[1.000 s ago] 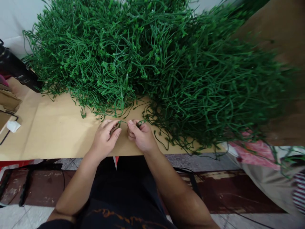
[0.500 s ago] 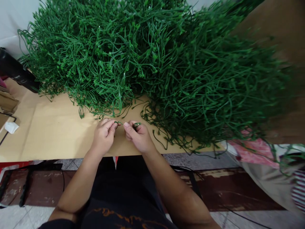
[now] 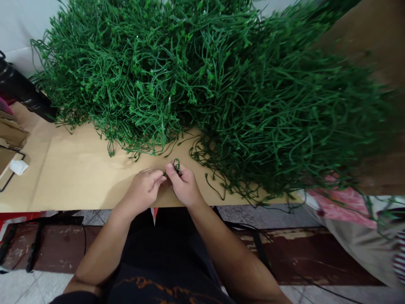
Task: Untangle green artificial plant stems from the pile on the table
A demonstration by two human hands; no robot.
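A thin green artificial plant stem (image 3: 176,161) curls in a small loop above the fingers of my right hand (image 3: 186,185), which is closed on it with the thumb pressed on top. My left hand (image 3: 145,188) is close beside it, thumb and fingers pinched around what looks like the stem's other end; only a dark green bit shows between the hands. Just beyond them rises a large heap of green artificial stems (image 3: 152,80) with small budded tips. On the right, a darker part of the heap (image 3: 284,126) spreads towards the table's front edge.
Brown cardboard (image 3: 72,169) covers the table. A black bottle (image 3: 27,90) leans at the left, near a white crumpled piece (image 3: 19,167) and a cardboard box (image 3: 12,133). At the right stand a brown board (image 3: 373,46) and a pink patterned cloth (image 3: 344,204), beside another person's clothing.
My left hand has moved right and slightly down, closing the gap to my right hand. The stem stretched between them is now mostly hidden, and its loop stands higher.
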